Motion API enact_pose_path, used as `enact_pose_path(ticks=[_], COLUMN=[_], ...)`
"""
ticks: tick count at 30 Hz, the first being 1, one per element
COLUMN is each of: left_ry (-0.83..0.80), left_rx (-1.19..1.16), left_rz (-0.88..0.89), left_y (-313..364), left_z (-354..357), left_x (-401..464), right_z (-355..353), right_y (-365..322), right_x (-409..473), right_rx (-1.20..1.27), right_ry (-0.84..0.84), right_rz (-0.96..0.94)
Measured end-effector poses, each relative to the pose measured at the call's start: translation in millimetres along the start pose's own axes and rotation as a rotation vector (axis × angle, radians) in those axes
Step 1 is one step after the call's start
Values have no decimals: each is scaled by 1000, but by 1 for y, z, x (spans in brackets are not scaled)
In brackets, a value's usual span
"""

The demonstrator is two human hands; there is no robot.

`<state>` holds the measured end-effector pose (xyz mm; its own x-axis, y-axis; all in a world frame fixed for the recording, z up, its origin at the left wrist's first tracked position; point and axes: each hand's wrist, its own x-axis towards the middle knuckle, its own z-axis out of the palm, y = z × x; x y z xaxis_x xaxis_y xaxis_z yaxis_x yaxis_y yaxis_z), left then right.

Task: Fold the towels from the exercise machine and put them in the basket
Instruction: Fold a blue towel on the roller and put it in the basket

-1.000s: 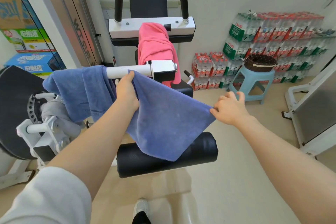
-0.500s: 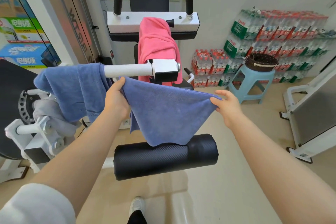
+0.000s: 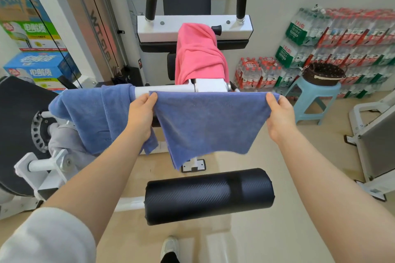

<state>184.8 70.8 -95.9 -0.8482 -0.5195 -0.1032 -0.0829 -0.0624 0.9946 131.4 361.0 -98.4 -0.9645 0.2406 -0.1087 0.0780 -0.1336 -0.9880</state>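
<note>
Before the machine [image 3: 193, 28], blue towel [image 3: 209, 121] hangs between left hand [image 3: 142, 116] and right hand [image 3: 279, 116].

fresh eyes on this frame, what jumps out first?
The blue towel stretched flat mid-frame, its top corners pinched by the left hand and the right hand, just in front of the machine's white bar. Behind it a pink towel hangs over the machine's centre, and a second blue towel drapes over the bar on the left. The dark basket sits on a light blue stool at right.
</note>
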Motion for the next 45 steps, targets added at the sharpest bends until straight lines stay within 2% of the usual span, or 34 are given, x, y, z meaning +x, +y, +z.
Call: enact_pose_path(ticks=[2,4,6,9,11,13,15,18,22,25,30,34,40,45], left_ry=[-27,-30,-32,-82,-97,-210,-253,-339,-552,-607,-515,-476,-399,-411], left_rx=[141,246,257,348,395,475,538,620,705,685,492,476,573,718], left_rz=[49,11,-125,-447,-445,-355,-365,-471,-639,-619,-522,-465,-447,-425], left_y=[0,-8,-21,-45,-61,-79,-101,-125,-149,-161,-182,-200,-226,-239], left_z=[-5,-12,-11,-12,-12,-20,-31,-37,-51,-50,-39,-35,-29,-28], left_x=[1,0,-2,-17,-30,-50,-71,-92,-111,-108,-85,-59,-39,-30], right_z=[-2,-11,-25,-45,-55,-67,-79,-95,-110,-112,-101,-90,-80,-79], right_y=[1,11,30,62,79,95,109,129,149,164,186,200,227,239], right_x=[-1,-6,-14,-30,-41,-52,-65,-83,-99,-98,-81,-61,-33,-26], right_rx=[-91,-258,-355,-460,-536,-612,-700,-759,-856,-882,-673,-641,-814,-950], right_ry=[7,-2,-72,-188,-182,-180,-232,-325,-382,-377,-170,-119,-58,-50], right_rz=[-25,-14,69,228,296,369,410,468,538,505,319,313,335,285])
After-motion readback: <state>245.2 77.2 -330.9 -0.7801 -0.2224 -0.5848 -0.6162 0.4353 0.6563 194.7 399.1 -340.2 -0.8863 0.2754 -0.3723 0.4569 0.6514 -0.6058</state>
